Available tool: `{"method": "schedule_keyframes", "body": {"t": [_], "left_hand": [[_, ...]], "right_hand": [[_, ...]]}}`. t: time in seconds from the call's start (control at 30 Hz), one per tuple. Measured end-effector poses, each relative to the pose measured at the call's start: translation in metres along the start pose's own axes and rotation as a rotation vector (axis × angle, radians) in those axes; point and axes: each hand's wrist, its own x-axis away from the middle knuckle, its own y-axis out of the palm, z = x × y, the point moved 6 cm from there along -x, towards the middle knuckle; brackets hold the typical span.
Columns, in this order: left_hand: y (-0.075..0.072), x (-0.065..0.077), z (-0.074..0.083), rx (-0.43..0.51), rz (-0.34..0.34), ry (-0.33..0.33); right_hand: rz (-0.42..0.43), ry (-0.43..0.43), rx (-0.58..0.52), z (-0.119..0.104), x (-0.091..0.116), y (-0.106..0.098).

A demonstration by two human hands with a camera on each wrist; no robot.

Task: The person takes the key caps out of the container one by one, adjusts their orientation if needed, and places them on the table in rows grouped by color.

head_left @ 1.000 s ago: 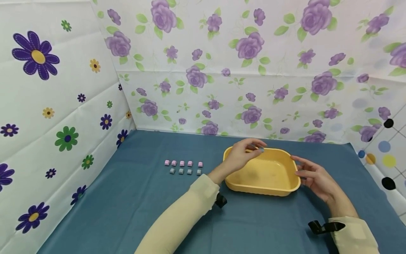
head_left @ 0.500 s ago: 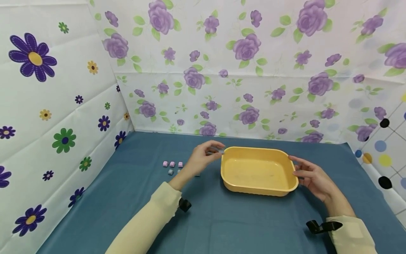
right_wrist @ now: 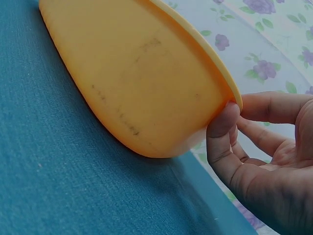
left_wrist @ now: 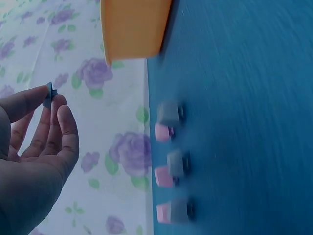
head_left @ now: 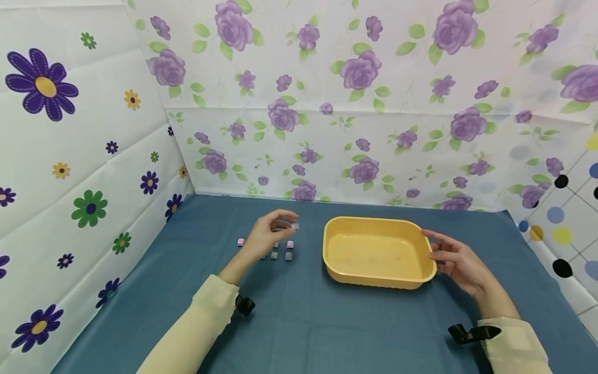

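My left hand is raised above the rows of keycaps and pinches a small grey keycap between thumb and forefinger. In the left wrist view the stem on the underside of that held keycap shows. Below the hand, on the cloth, lie a row of pink keycaps and a nearer row of grey keycaps, partly hidden by the hand and forearm. To their right stands a yellow tray, its inside bare. My right hand pinches the tray's right rim, the thumb below the lip in the right wrist view.
Blue cloth covers the table. A white sheet with purple roses hangs along the back edge, and another with daisies at the left. Black wrist mounts sit on both cuffs.
My left hand has moved left from over the tray to above the keycaps, the grey keycap still in its pinch. The right hand keeps its place on the rim; the head view has shifted slightly.
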Motion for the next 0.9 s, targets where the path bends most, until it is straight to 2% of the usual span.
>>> {"method": "schedule_keyframes", "body": {"t": [0.17,0.43,0.7,0.9], "left_hand": [[-0.012,0.005,-0.004,0.013,0.013,-0.01],[-0.023,0.01,-0.007,0.01,0.016,-0.008],[-0.039,0.015,-0.01,0.002,0.064,-0.018],[-0.05,0.024,0.006,-0.007,0.086,-0.039]], "right_hand": [[0.0,0.0,-0.001,0.0,0.0,0.0],[-0.005,-0.007,-0.006,0.0,0.0,0.0],[-0.006,-0.006,-0.01,0.001,0.0,0.0],[-0.003,-0.004,-0.001,0.001,0.0,0.0]]}}
